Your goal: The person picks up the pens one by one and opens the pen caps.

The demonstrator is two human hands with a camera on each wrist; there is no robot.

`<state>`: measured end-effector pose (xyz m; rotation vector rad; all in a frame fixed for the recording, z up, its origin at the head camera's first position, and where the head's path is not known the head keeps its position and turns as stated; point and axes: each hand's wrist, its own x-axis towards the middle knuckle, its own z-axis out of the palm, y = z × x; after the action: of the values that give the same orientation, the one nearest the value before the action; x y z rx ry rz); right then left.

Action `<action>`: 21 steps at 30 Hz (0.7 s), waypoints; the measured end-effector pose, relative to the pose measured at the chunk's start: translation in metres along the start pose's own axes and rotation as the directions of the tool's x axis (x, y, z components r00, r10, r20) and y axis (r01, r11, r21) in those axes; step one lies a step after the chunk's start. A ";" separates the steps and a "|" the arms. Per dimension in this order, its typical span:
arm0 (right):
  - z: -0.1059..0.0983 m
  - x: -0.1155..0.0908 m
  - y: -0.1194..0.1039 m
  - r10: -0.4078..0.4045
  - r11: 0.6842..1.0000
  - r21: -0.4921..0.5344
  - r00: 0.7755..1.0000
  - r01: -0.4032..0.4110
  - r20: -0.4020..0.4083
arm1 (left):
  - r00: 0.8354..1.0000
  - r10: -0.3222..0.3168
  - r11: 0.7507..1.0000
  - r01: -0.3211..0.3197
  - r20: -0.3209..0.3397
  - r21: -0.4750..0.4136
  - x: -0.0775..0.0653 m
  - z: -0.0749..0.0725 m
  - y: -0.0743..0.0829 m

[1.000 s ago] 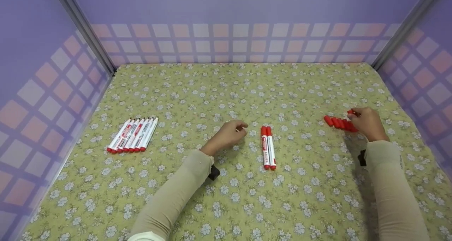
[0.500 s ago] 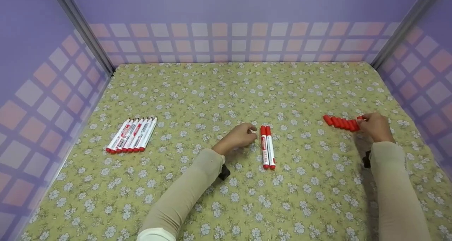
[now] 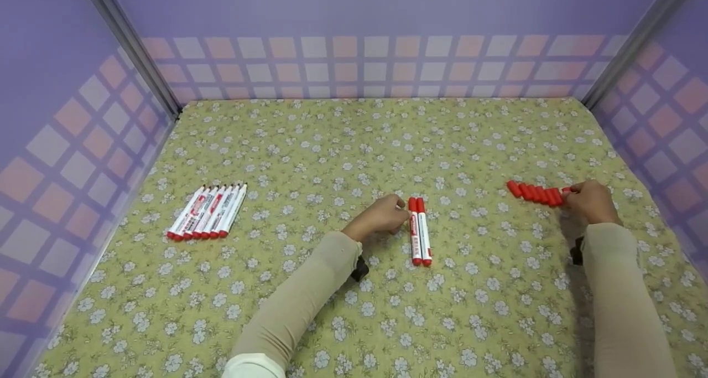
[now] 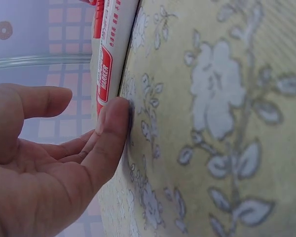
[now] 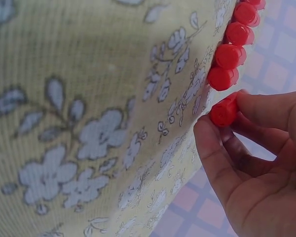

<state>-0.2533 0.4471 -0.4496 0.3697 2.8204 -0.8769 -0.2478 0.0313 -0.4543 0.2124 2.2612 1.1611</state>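
Observation:
My left hand (image 3: 381, 216) is beside the left one of two capped markers (image 3: 415, 239) lying side by side at the table's middle. In the left wrist view its thumb is apart from the loosely bent fingers (image 4: 106, 143), whose tips touch or nearly touch the marker (image 4: 113, 49). Over on the right, my right hand (image 3: 593, 202) pinches a red marker cap (image 5: 224, 110) between thumb and fingertips, low over the cloth. That cap is just beyond the near end of a row of red caps (image 3: 534, 193); a small gap separates them in the right wrist view.
On the left lie several uncapped markers (image 3: 207, 212) in a neat row, dark tips pointing away. A floral cloth (image 3: 332, 140) covers the table. Purple checked panels (image 3: 376, 62) enclose its back and both sides.
My left hand has moved right, up to the pair of capped markers. The right hand has carried its cap rightward and down, to the end of the cap row.

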 end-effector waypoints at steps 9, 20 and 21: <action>-0.001 0.000 0.003 -0.032 0.999 0.000 0.999 0.032 0.033 | 0.999 0.018 1.000 -0.018 -0.036 0.006 0.004 0.005 0.002; 0.000 -0.001 0.006 -0.022 0.999 -0.030 0.999 0.023 0.024 | 0.999 -0.003 0.997 0.007 -0.049 0.072 0.012 0.010 0.005; 0.000 -0.002 0.006 -0.022 0.999 -0.031 1.000 0.023 0.021 | 0.999 -0.005 0.996 0.009 -0.044 0.089 0.013 0.011 0.005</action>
<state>-0.2501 0.4521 -0.4523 0.3234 2.8208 -0.8352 -0.2527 0.0473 -0.4605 0.2162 2.3529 1.0718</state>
